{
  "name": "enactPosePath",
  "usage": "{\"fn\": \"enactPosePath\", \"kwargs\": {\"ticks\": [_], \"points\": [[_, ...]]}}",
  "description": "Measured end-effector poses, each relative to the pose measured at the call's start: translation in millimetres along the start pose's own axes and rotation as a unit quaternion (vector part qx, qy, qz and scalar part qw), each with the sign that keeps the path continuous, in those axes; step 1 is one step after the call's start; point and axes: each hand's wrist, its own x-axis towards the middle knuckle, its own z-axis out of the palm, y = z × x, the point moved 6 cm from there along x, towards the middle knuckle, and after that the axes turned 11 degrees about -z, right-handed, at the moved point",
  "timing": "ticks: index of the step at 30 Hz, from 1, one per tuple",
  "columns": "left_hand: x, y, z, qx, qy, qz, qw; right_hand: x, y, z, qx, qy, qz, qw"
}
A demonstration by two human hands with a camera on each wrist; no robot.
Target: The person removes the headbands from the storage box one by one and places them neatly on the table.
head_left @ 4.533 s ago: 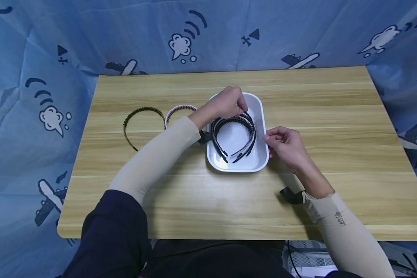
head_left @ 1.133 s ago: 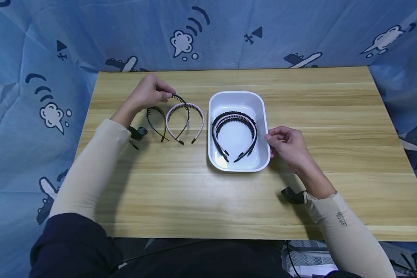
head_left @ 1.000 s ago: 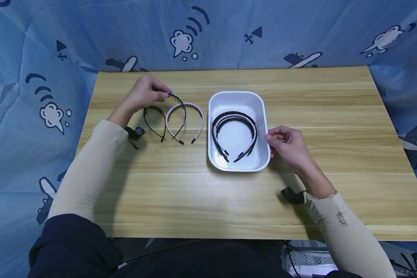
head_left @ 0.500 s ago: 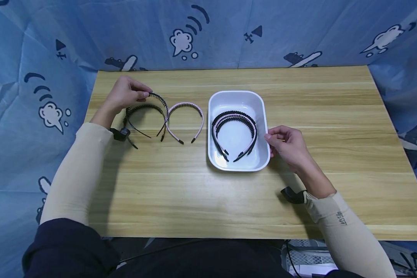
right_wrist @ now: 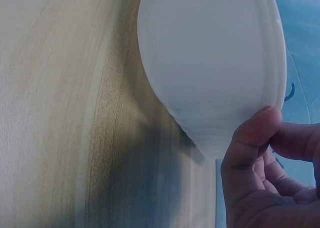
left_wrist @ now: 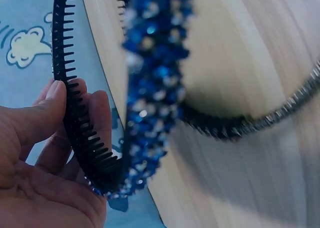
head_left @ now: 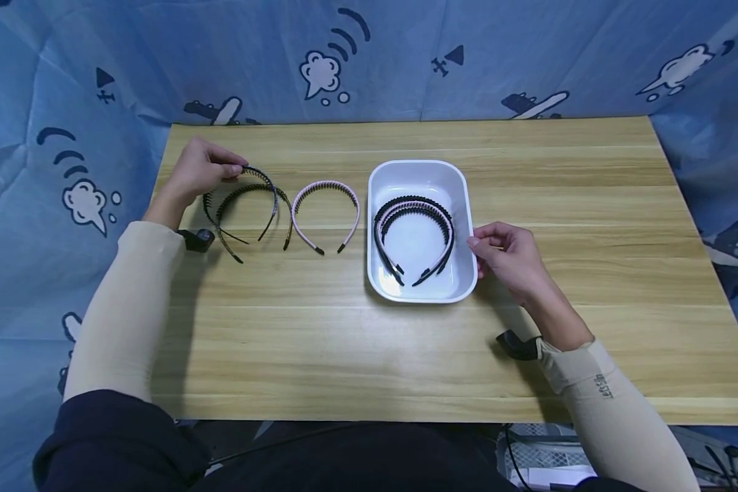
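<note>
blue headband (left_wrist: pixel 156 87), arch pinched in left grip (head_left: pixel 195 171)

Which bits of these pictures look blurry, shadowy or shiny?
Left wrist view: the near side of the blue headband is blurred, the left hand clearer; right wrist view: a soft dark shadow lies on the table beside the tray; head view: a pale sheen on the table's near half.

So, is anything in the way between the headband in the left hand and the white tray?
Yes: the pink headband lies on the table between the held blue headband and the tray. The right side of the dark headband is in between too. Passing above both looks possible.
</note>
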Motion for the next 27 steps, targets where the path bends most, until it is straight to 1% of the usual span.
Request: {"fn": "enactPosePath", "kwargs": {"ticks": [8, 11, 16, 18, 21, 27], "points": [[1.4, -15.4, -10.5, 0.005, 0.006, -0.014, 0.9999, 0, 0, 0, 0.003, 0.000, 0.000, 1.000], [1.1, -20.2, -15.4, -0.002, 0.012, -0.015, 0.9998, 0, 1, 0, 0.005, 0.001, 0.001, 1.000], [1.9, -28.2, -21.6, -0.027, 0.021, -0.008, 0.9994, 0, 1, 0, 0.008, 0.002, 0.001, 1.000], [2.3, -32.1, -24.0, -0.031, 0.022, -0.011, 0.9992, 0, 1, 0, 0.006, 0.001, 0.000, 1.000], [2.7, -37.8, -27.6, -0.023, 0.028, -0.019, 0.9992, -1, 1, 0, 0.001, 0.000, 0.000, 1.000], [4.0, -46.4, -33.5, -0.001, 0.036, -0.027, 0.9990, -1, 0, 0, 0.019, 0.000, 0.002, 1.000]]}}
